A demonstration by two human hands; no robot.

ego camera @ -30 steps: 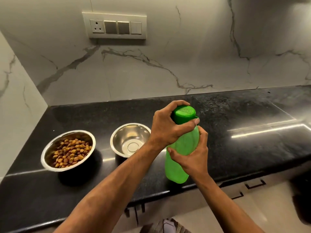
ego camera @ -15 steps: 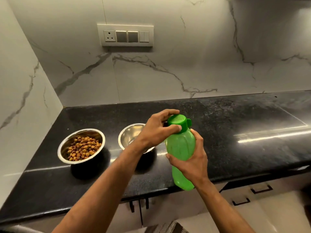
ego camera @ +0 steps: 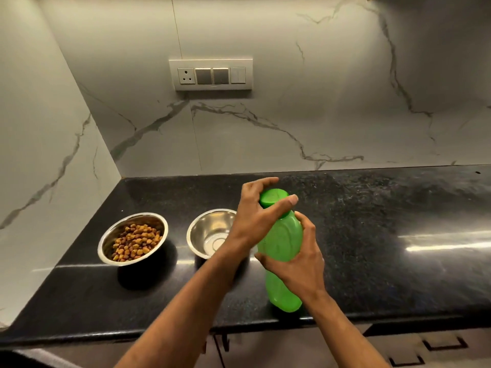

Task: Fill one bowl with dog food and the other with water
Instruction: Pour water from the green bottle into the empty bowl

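The green bottle is gripped around its middle by the right hand, above the near counter. Its cap is pinched by the left hand. No writing can be read. Kibble fills the left bowl; the steel bowl beside it holds nothing visible.

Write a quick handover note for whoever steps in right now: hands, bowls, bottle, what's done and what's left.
Left hand: grip on the cap of the green bottle.
Right hand: grip round the bottle's body, held upright over the counter.
Left bowl: holds dog food. Done.
Right bowl: looks empty, beside the bottle, partly hidden by the left wrist.
Left to do: get the cap off, which is still on, and pour water into the right bowl.
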